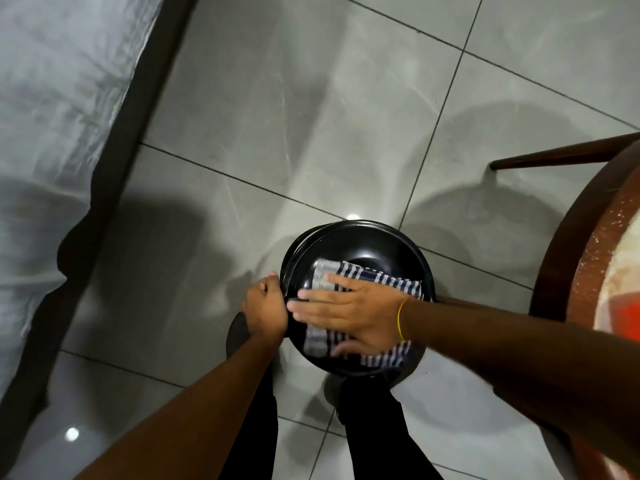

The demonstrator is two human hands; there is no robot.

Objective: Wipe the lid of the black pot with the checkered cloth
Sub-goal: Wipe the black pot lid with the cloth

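Plainly, no brand, label or writing can be read on anything you have before you; the pot's glossy surface carries only reflections, and the cloth only its pattern.

You are holding the black pot [356, 244] above the grey tiled floor [311, 116], in front of your legs in dark trousers [374, 431]. Its lid [367, 249] sits on top, so what is inside the pot cannot be seen. The lid looks slightly off-centre, with the pot's rim showing as a second dark edge at the upper left.

The checkered cloth [398, 284], dark blue and white, lies spread across the near half of the lid. Your right hand [349, 306] rests flat on it, fingers extended and together, pointing left, palm pressing the cloth to the lid; the hand is spread, not closed around anything. A thin yellow band [400, 320] circles that wrist.

Your left hand [266, 306] is at the pot's left edge, fingers curled closed against the rim, thumb on top, touching the right hand's fingertips. Exactly what part it grips is hidden by the hand itself.

To the right stands a round wooden table [568, 244] with a dark rim and a worn, pale top. At the left edge hangs a grey sheet of plastic [52, 133].
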